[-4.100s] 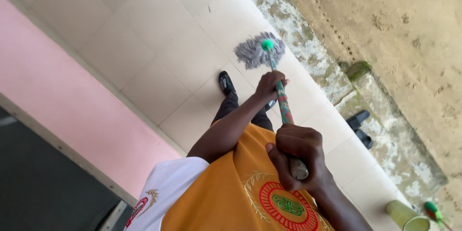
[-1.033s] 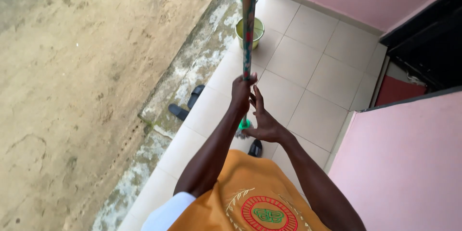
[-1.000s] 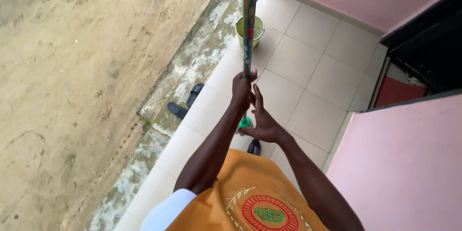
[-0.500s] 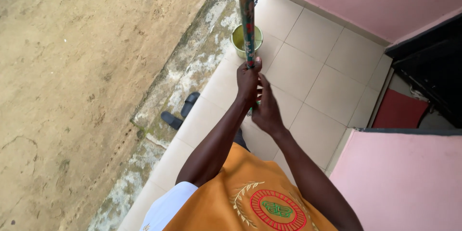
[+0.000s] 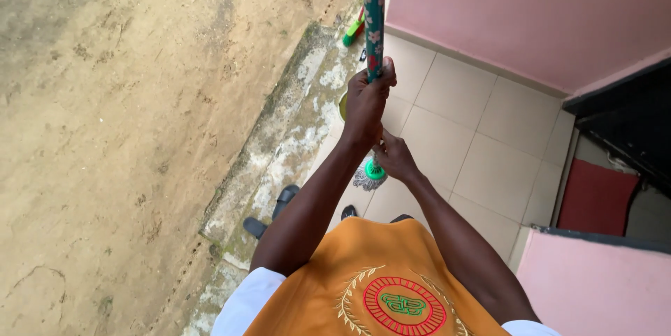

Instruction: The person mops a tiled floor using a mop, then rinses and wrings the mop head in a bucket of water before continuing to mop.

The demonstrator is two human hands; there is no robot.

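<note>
- Pale tiled floor [image 5: 482, 168] runs between a pink wall [image 5: 503, 14] on the right and a mossy concrete kerb [image 5: 279, 140], with bare sandy ground [image 5: 126, 98] to the left.
- The mop [image 5: 374, 7] stands upright, its grey head [image 5: 368, 175] on the tiles.
- The left hand [image 5: 367, 102] is clenched around the handle; the right hand [image 5: 396, 158] grips it lower down.
- Dark sandals [image 5: 269, 213] lie by the kerb.

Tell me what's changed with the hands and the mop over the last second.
The left hand has slid higher up the patterned mop handle. The right hand, open beside the handle a second ago, now grips it low, just above the green collar and grey mop head. The handle stays upright; the black slippers lie on the concrete edge as before.
</note>
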